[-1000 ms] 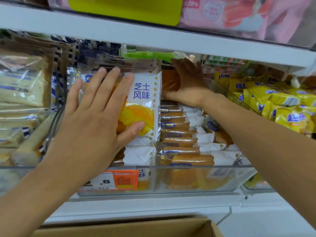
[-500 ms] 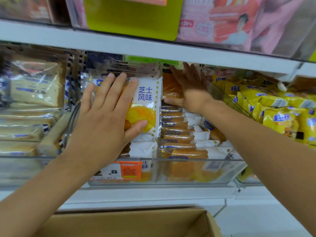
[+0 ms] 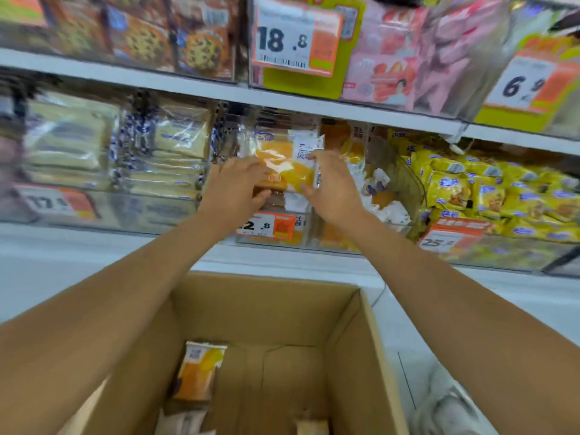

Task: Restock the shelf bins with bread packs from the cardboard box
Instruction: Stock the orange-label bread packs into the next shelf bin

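Bread pack (image 3: 284, 163) in orange and white wrapping is sitting upright at the middle of the frame, in the clear shelf bin (image 3: 276, 233), and I am holding it from both sides. My left hand (image 3: 237, 186) is pressing on its left edge with the fingers curled onto the wrapper and the thumb tucked under. My right hand (image 3: 334, 189) is closing on its right edge, fingertips on the white part of the label, thumb against the lower corner. Both of my arms are reaching up from the bottom corners of the frame.

Below them, in the lower middle, the cardboard box (image 3: 354, 334) is standing open. One more bread pack (image 3: 199, 375) is leaning against its left inner wall, and the contents at the very bottom are too blurred to tell.

An orange price tag (image 3: 266, 226) is hanging on the front of the bin, just under my hands. Pale sliced bread packs (image 3: 78, 146) are filling the bins at left, and yellow snack bags (image 3: 489, 189) are piling up at right. Pink packages (image 3: 408, 58) are showing on the upper shelf at top right.
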